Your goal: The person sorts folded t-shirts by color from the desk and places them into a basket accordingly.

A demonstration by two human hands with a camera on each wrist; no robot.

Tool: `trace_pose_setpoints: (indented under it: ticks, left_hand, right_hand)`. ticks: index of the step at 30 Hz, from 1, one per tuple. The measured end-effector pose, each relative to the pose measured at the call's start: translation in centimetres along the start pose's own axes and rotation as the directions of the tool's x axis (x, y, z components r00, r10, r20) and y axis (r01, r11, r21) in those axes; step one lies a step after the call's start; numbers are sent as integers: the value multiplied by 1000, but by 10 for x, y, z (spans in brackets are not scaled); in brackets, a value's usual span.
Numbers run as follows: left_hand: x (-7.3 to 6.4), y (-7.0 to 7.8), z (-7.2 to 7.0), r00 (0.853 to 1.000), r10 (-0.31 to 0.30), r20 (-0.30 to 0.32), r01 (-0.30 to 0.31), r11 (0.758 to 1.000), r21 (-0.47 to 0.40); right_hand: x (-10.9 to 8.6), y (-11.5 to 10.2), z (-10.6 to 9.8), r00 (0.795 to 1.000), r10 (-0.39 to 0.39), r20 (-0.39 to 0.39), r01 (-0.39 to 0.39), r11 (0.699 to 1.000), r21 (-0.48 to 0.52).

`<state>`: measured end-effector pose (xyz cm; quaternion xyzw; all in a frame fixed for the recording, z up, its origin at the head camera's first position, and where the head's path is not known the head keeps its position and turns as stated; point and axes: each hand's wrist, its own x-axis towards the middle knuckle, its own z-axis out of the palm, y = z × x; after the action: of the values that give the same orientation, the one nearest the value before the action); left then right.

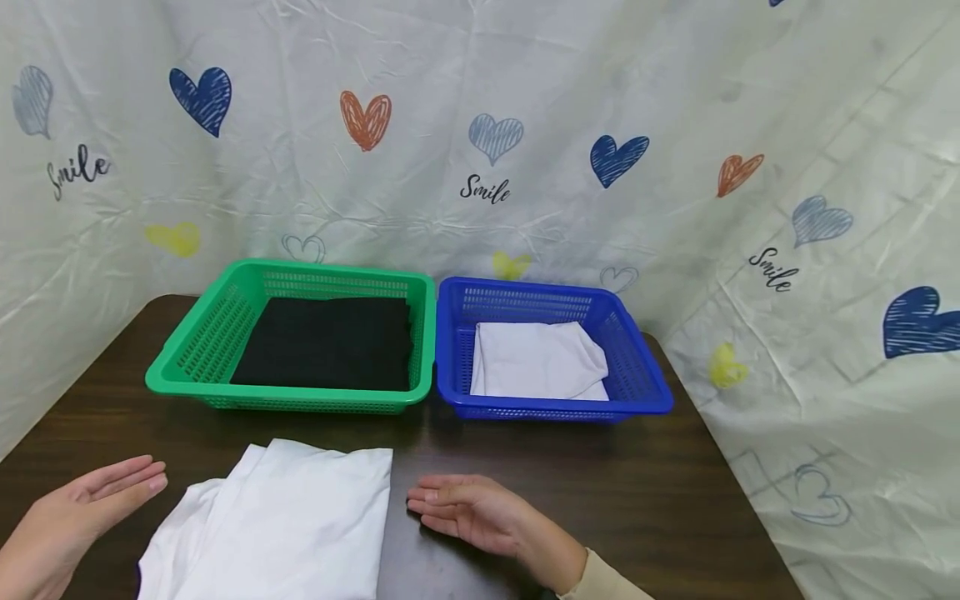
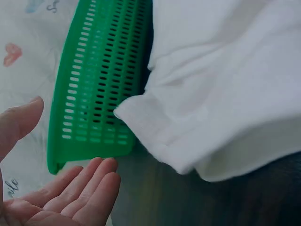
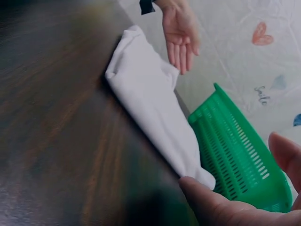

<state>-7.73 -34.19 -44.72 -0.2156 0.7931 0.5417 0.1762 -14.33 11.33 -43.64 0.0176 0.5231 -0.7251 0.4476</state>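
A folded white cloth garment (image 1: 292, 525) lies on the brown table between the two hands. To its left, my left hand (image 1: 86, 517) is held with straight fingers, apart from the cloth; the left wrist view shows its palm (image 2: 61, 207) turned up beside the garment (image 2: 221, 94). On the other side, my right hand (image 1: 480, 517) has its fingers extended toward the cloth's right edge, with a gap between them in the head view. Neither hand holds anything. The right wrist view shows the garment (image 3: 146, 94) as a thick folded stack.
Behind the garment stands a green basket (image 1: 292, 390) with folded black cloth (image 1: 330, 343) inside. Right next to it, a blue basket (image 1: 555, 408) holds a folded white cloth (image 1: 532, 362). A white curtain (image 1: 420, 200) printed with hearts hangs behind the table (image 1: 637, 500).
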Motion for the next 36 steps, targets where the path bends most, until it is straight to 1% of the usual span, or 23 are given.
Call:
trace_pose_setpoints:
  ticks: [1, 5, 8, 11, 17, 19, 26, 31, 34, 36]
  left_hand:
    - [0, -3, -1, 1000, -19, 6, 19, 1000, 9]
    - [0, -14, -3, 1000, -19, 19, 18, 998, 56]
    - [-1, -18, -2, 999, -26, 20, 24, 995, 97]
    - [-3, -21, -2, 998, -47, 29, 43, 990, 133]
    - [-5, -28, -3, 997, -75, 26, 69, 980, 185]
    - [-4, -31, -2, 996, -86, 31, 79, 981, 176]
    - [-4, -37, 4, 983, -179, 48, 171, 975, 140]
    - [-4, -39, 10, 979, -189, 78, 178, 976, 125]
    - [-3, -40, 14, 980, -181, 84, 170, 977, 129]
    - [-2, -41, 15, 983, -165, 81, 155, 981, 119]
  right_hand:
    - [0, 0, 0, 1000, 5, 2, -5, 1000, 0]
    - [1, 4, -2, 1000, 12, 4, -12, 1000, -3]
    - [2, 6, -3, 1000, 11, 8, -11, 1000, -6]
    - [3, 8, -3, 1000, 19, 19, -19, 1000, -2]
    - [4, 12, -1, 999, 29, 41, -29, 1000, -5]
    - [5, 13, 0, 999, 27, 40, -27, 1000, -12]
    - [11, 19, 2, 998, 23, 50, -23, 1000, -8]
    - [14, 20, 5, 998, 26, 49, -25, 999, -21]
    - [16, 19, 8, 998, 29, 51, -27, 999, -30]
    - [17, 17, 10, 998, 35, 55, -33, 999, -35]
